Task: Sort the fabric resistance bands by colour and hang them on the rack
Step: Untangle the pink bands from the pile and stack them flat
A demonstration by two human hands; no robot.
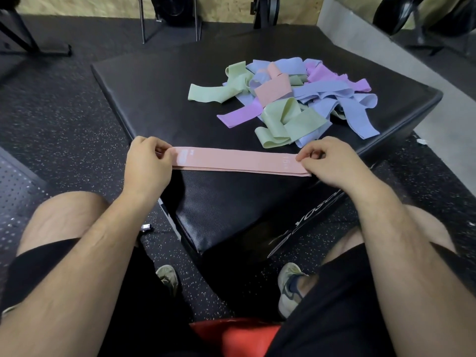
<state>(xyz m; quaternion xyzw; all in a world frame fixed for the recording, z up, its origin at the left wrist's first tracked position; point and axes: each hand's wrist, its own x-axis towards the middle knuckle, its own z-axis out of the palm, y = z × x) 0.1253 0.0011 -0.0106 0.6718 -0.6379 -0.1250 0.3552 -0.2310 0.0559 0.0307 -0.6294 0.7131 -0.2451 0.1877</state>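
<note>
Speckled black rubber floor, plywood wall.

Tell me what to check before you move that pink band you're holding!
1. Left hand pinches the pink band at its left end: ok.
2. Right hand pinches the other end: ok.
3. Band lies straight, no twist: ok.
4. All pink ones out of the pile: not ok, a second pink band lies on top.
5. Rack close enough: cannot tell, none in view.
</note>
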